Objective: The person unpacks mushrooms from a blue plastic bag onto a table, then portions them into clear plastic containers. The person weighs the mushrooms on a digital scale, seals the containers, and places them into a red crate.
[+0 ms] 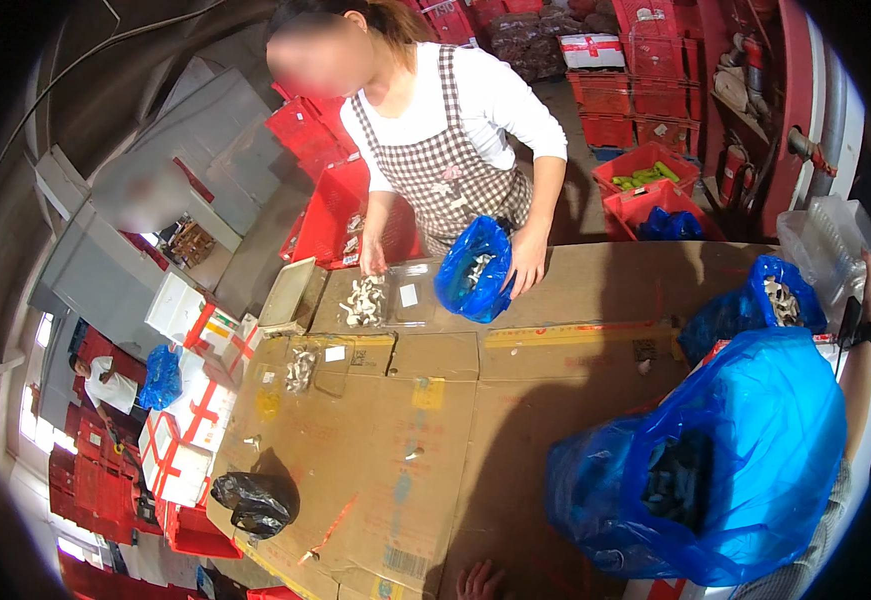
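A big blue bag point(755, 450) lies nearest, its mouth open over dark, shadowed contents. At far left, beyond the table, stand white boxes point(177, 440) with red tape. On the table's cardboard point(545, 400), a black bag point(255, 503) sits crumpled by the left edge, near a red strip point(340, 518). Farther up, a clear tray point(330, 375) has pale pieces point(299, 370) at its left side. Behind it, a co-worker in a checked apron point(455, 150) has one hand point(372, 260) at another pale heap point(363, 303); their other hand point(528, 262) holds a small blue bag point(475, 270). The left hand point(480, 580) is at the lower edge, partly cut off, over the cardboard; I cannot tell whether it grips anything. Rightward, an open blue bag point(710, 330) shows more pale pieces. At far right, the right hand point(868, 285) is at the edge of stacked clear trays point(830, 240); whether its fingers close on them I cannot tell.
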The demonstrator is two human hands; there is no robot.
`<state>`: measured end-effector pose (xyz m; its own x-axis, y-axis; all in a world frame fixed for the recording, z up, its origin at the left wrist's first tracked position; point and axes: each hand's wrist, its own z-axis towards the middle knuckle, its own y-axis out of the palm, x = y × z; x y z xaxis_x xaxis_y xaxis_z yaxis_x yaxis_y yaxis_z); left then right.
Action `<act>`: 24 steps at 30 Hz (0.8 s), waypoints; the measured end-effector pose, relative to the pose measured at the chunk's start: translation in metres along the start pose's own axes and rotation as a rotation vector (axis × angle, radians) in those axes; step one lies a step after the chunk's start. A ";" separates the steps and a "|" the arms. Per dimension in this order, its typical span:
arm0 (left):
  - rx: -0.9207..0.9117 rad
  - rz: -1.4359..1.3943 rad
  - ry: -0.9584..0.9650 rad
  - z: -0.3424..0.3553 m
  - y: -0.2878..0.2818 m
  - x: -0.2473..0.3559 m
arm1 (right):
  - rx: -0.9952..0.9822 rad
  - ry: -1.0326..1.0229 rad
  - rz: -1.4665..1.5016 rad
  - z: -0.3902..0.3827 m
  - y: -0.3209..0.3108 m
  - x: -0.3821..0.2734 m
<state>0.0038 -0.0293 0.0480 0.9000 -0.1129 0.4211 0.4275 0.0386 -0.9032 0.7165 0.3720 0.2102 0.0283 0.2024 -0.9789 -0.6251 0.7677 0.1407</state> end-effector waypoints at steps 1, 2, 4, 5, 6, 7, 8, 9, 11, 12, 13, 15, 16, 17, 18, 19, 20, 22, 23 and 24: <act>0.001 -0.013 0.005 0.002 -0.002 0.001 | -0.019 0.006 0.062 0.004 -0.002 0.001; -0.001 -0.026 0.011 0.004 -0.003 0.002 | -0.120 -0.094 0.027 0.006 -0.005 0.004; 0.009 -0.040 0.020 0.005 -0.005 0.004 | -0.133 -0.040 0.107 0.013 -0.010 0.009; 0.014 -0.043 0.025 0.006 -0.005 0.005 | -0.138 -0.011 0.150 0.016 -0.012 0.011; -0.007 -0.040 0.013 0.007 -0.005 0.005 | -0.145 0.019 0.192 0.020 -0.013 0.014; -0.027 -0.035 0.002 0.007 -0.005 0.006 | -0.162 0.001 0.086 0.024 -0.014 0.015; -0.044 -0.030 -0.011 0.007 -0.005 0.006 | -0.180 -0.017 -0.020 0.029 -0.014 0.016; -0.035 -0.032 -0.003 0.008 -0.005 0.007 | -0.199 -0.035 -0.125 0.034 -0.014 0.018; -0.016 -0.040 0.012 0.009 -0.005 0.009 | -0.302 -0.068 -0.062 0.039 -0.017 0.022; -0.011 -0.040 0.023 0.009 -0.006 0.010 | -0.317 -0.038 0.024 0.041 -0.018 0.025; -0.009 -0.042 0.032 0.010 -0.006 0.012 | -0.363 -0.075 -0.023 0.043 -0.020 0.026; -0.013 -0.039 0.032 0.010 -0.005 0.017 | -0.344 -0.056 -0.003 0.048 -0.018 0.030; -0.019 -0.032 0.023 0.011 -0.005 0.020 | -0.343 -0.053 0.002 0.050 -0.017 0.032; -0.024 -0.026 0.012 0.011 -0.004 0.023 | -0.326 -0.043 0.010 0.054 -0.015 0.033; -0.035 -0.028 -0.007 0.011 -0.003 0.026 | -0.322 -0.036 0.022 0.057 -0.012 0.034; -0.045 -0.030 -0.024 0.012 -0.002 0.029 | -0.324 -0.031 0.034 0.060 -0.009 0.033; -0.055 -0.033 -0.041 0.012 -0.001 0.029 | -0.325 -0.022 0.049 0.063 -0.004 0.033; -0.025 -0.013 -0.027 0.016 0.000 0.028 | -0.330 -0.014 0.072 0.067 0.002 0.029; -0.034 -0.007 -0.021 0.019 0.000 0.025 | -0.325 0.001 0.087 0.066 0.004 0.026; -0.038 0.016 -0.023 0.023 -0.001 0.021 | -0.334 0.031 0.121 0.064 0.012 0.024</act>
<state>0.0243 -0.0088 0.0592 0.9085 -0.0900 0.4080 0.4098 0.0020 -0.9122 0.7597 0.4250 0.1976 -0.0825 0.2571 -0.9629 -0.8431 0.4972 0.2050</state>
